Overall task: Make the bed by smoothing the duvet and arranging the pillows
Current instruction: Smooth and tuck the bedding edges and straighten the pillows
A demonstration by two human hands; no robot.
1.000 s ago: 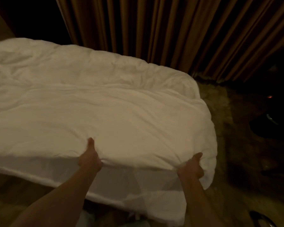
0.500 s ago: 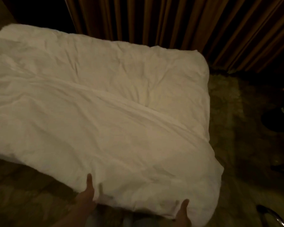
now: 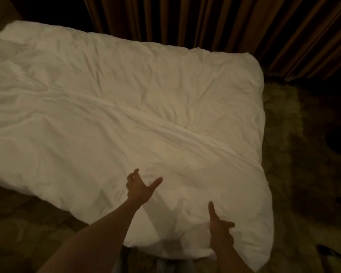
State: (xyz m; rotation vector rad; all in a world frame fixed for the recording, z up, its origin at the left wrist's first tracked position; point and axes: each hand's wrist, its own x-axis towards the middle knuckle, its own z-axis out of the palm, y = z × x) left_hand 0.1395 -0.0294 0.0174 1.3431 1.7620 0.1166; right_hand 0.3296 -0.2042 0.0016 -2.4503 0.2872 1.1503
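Across the bed lies a white duvet (image 3: pixel 126 107), a soft, puffy rectangle of cotton-like cloth that covers the whole top from the far edge by the curtain to the near edge, where it hangs over toward the floor. Its surface is creased: one long fold runs slantwise from the left side toward the near right corner, and finer wrinkles fan out from it, thickest toward the far left. The far right corner is rounded and plump; the near right corner droops in a broad, smooth lobe.

Near the bed's near edge the left hand (image 3: pixel 139 189) hovers over or lightly touches the cloth, its grip loose, thumb spread wide to the right and fingers reaching forward, holding nothing. Its bare forearm casts a grey shadow on the duvet beside it. The right hand (image 3: pixel 220 231) is at the near right corner, its thumb pointing up and its fingers stretched out to the right against the fabric; whether they press on the duvet or only touch it cannot be told, but they are not curled round any fold.

Behind the far edge hangs a curtain (image 3: pixel 205 20) in heavy brown vertical pleats. A dim patterned carpet (image 3: pixel 295 174) covers the floor to the right of the bed.
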